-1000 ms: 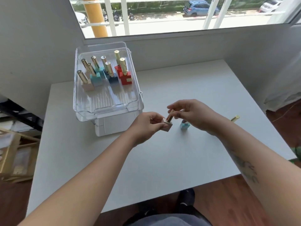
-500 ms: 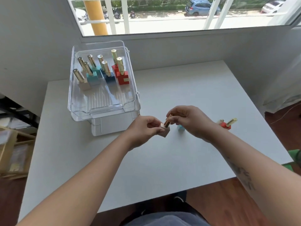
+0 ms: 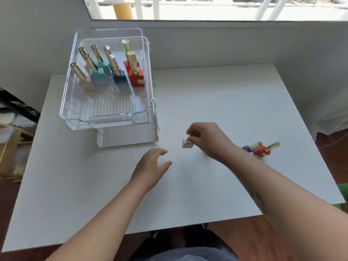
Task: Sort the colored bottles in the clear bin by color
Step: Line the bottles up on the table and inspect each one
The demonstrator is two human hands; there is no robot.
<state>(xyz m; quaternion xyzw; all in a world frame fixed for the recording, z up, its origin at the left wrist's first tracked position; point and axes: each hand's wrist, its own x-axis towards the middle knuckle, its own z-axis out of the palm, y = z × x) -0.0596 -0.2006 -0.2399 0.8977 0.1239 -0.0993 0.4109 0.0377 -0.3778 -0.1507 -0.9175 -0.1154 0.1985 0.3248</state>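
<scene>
nearest us, our left hand hovers empty over the white table, fingers loosely spread. just beyond and to its right, our right hand pinches the gold cap of a pale grey bottle, its square base hanging low, long axis roughly upright. right of that wrist, a red bottle and a blue bottle lie on their sides. farther off, up and to the left of the held bottle, stands the clear bin with pale, teal, blue and red rows upright. we judge the pale row at the bin's left edge lies diagonally away from the gripping hand; the free hand is nearer the bin.
</scene>
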